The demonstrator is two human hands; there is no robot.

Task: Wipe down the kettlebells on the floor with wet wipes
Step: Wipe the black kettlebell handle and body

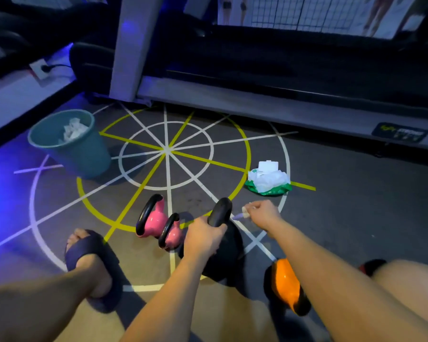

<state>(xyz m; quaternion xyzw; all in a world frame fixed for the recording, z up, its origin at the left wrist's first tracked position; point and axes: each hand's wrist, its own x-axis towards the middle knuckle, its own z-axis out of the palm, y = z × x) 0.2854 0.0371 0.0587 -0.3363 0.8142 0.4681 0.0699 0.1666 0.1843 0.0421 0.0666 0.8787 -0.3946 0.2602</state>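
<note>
My left hand [204,236] is curled tight round the handle of the black kettlebell [224,250], fingers wrapped over the near side of the loop. The bell sits on the floor [344,206] between my knees.

My right hand [262,214] pinches a small bunched wet wipe [242,214] between thumb and fingertips. The wipe is just beside the right side of the black handle; I cannot tell whether it touches.

Two pink kettlebells stand left of the black one. The larger pink kettlebell [155,219] is farther out. The smaller pink kettlebell [173,234] is nearer, touching the larger one and close against the black bell. Both have black handles.

An orange kettlebell [286,283] lies under my right forearm, partly hidden.

The wipe pack [268,181], green and white with its flap up, lies on the floor beyond my right hand, on a yellow line.

A teal bin [84,154] stands at far left with crumpled white wipes [73,130] inside.

My left foot in a dark slipper [94,262] rests on the white floor markings. A treadmill base [257,104] runs across behind.
</note>
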